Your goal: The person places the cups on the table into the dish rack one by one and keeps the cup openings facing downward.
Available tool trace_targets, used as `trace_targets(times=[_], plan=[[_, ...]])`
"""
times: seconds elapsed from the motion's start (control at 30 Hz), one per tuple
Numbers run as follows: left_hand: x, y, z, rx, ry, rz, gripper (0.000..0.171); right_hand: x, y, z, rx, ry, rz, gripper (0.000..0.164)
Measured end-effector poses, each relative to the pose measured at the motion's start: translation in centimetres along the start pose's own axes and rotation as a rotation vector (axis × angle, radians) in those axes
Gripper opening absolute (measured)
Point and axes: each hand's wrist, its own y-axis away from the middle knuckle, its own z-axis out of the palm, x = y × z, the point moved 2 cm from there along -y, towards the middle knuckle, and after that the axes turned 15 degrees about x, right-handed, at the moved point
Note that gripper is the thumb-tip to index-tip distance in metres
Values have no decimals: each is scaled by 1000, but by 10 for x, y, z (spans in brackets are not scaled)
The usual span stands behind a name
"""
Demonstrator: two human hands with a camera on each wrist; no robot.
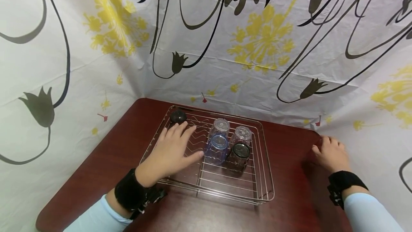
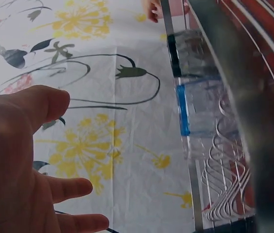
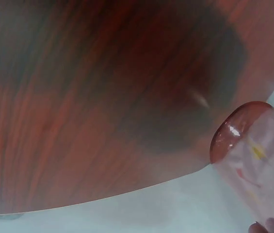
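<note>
My left hand (image 1: 172, 153) hovers over the left part of a wire dish rack (image 1: 225, 198), fingers spread and holding nothing. In the rack to its right, several glasses stand upside down: a blue glass (image 1: 216, 149), a dark grey glass (image 1: 239, 156) and two clear ones, including a clear glass (image 1: 220, 126). A dark round glass piece (image 1: 178, 116) sits in the rack's back left corner, beyond my left fingertips. At the table's far right corner, my right hand (image 1: 333, 155) grips a see-through pinkish glass (image 3: 253, 150), mostly hidden in the head view.
The rack stands on a dark red wooden table (image 1: 286, 182) with rounded corners. A white patterned sheet (image 1: 209, 71) hangs behind the table and along both sides, close to my right hand. Wavy wire dividers (image 2: 221, 179) run through the rack's left part.
</note>
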Motion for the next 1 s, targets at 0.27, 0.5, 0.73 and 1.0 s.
trace_targets(times=[0.27,0.5,0.73,1.0], plan=[[-8,-16,-7,-49,-41,-22,89,-31,-9,-10,26,-22,-16,67],[-9,-28,-14,-68,-32,-38,89,-55,-18,-16,64,-62,-55,61],[-10,-40,-8,-54,-9,-13,89,-78,-25,-27,106,-92,-119,56],[-14,-50,-3,-84,-48,-5,93,-103,-29,-41,107,-84,-155,54]])
